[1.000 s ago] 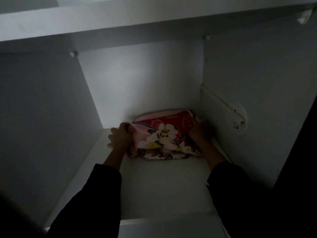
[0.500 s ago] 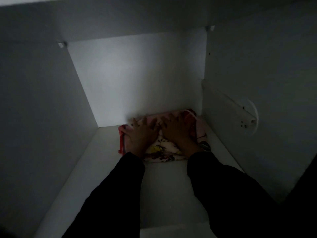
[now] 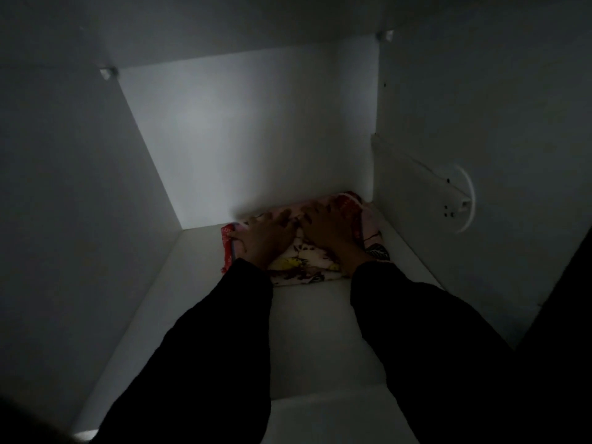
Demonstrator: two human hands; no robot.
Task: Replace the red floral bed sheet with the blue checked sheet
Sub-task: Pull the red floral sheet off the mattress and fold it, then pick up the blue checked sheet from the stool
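Pressing down side by side, both hands lie flat on a folded red floral sheet (image 3: 301,267) at the back of a white cupboard shelf (image 3: 320,331). The left hand (image 3: 266,237) covers the bundle's left half, thumb toward its red left edge. The right hand (image 3: 330,230) covers the right half. Fingers on both are spread and fairly straight, resting on top of the cloth, not wrapped round it. The sheet lies against the back wall (image 3: 240,139), nearer the right rear corner. Black sleeves (image 3: 208,363) reach in from below. On the right side wall a white rail (image 3: 423,177) slants to a round fitting (image 3: 468,200). The light is dim.
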